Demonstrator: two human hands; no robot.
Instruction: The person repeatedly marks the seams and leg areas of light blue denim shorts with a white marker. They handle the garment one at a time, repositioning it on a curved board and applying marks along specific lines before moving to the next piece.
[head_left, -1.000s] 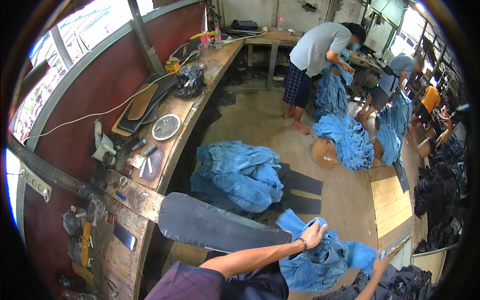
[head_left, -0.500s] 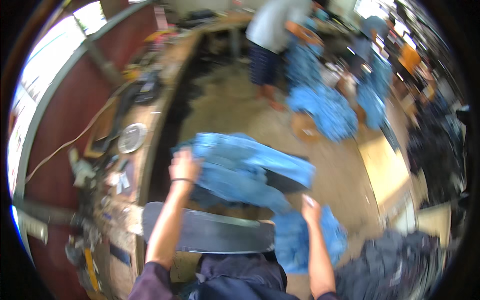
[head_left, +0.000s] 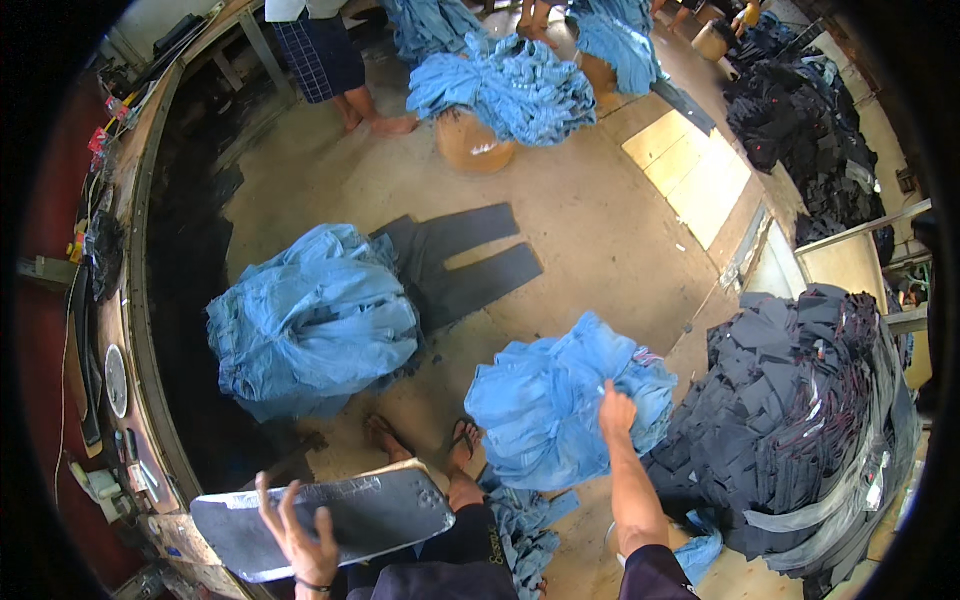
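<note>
– where to find the blue denim bundle (head_left: 550,400)?
– just left of the dark cloth stack (head_left: 770,400), under the right grip (head_left: 618,412): curled, but cannot tell whether clamped on denim.
– and the left grip (head_left: 305,545)?
– spread, fingers apart, over the black board (head_left: 390,505).
– best way to handle such soft folds?
– pinch one layer near its edge, lift clear of the dark cloth stack.
– any containers?
– a round dish (head_left: 116,380) on the counter (head_left: 145,425), contents too small to tell; perhaps a brown tub (head_left: 470,148), with a denim heap (head_left: 510,90) on top.
</note>
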